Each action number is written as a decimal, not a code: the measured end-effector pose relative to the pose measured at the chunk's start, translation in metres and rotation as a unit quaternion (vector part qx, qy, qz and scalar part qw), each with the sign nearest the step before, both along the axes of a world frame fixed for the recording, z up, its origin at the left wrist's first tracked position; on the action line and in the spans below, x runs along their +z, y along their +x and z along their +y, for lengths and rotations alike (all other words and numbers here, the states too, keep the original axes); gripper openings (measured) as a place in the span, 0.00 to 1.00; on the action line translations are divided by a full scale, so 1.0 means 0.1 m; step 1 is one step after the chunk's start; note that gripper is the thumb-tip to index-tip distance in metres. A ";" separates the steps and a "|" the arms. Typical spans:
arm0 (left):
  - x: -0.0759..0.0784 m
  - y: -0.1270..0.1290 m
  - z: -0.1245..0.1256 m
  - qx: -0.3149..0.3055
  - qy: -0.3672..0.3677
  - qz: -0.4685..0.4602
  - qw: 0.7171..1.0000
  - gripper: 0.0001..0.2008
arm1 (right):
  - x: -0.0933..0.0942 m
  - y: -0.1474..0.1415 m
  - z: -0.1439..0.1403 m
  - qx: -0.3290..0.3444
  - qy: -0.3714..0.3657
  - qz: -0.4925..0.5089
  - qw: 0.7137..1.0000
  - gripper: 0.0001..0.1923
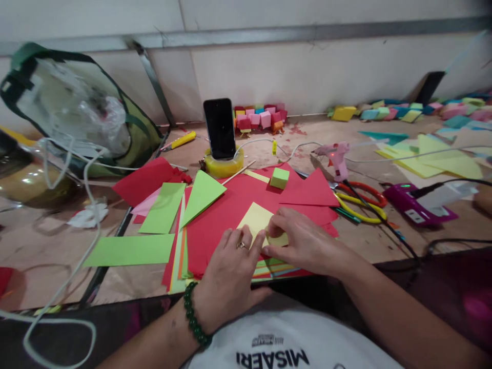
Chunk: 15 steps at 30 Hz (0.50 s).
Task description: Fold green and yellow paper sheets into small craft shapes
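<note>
Both hands' fingers are pressing a yellow paper (258,219) flat on red sheets (230,210) covering the near desk (384,236); left hand (226,271), right hand (303,241).

Pale panelled wall (307,77), worn brown worktable (46,246), metal rail (269,35)

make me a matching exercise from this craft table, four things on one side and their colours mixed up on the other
Things:
1. glue gun
2. small paper cube
3. bracelet
4. phone

Colours:
A. black
B. pink
C. dark green
D. light green

Pairs: 1-B, 2-D, 3-C, 4-A

The bracelet sits on the left wrist; the left hand and right hand press on a yellow sheet.
</note>
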State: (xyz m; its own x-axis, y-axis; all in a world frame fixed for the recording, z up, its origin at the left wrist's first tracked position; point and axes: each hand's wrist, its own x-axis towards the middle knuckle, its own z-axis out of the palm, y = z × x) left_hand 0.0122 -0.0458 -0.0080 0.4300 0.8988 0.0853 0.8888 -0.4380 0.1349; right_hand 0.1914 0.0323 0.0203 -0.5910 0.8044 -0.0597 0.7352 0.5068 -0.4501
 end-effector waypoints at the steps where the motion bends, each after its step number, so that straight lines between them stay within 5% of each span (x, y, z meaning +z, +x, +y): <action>1: 0.00 0.00 0.00 0.000 0.001 0.001 1.000 0.47 | 0.00 -0.01 0.00 -0.004 0.002 -0.004 1.000 0.11; 15: -0.03 -0.01 -0.01 -0.003 0.007 -0.001 1.000 0.47 | 0.13 0.17 0.03 -0.027 -0.026 -0.080 0.996 0.05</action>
State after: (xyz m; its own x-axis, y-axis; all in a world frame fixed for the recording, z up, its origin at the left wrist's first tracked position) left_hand 0.0112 -0.0463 -0.0109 0.4354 0.8947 0.0995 0.8856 -0.4455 0.1311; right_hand 0.2088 0.0349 0.0332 -0.5260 0.8286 -0.1916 0.8254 0.4432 -0.3496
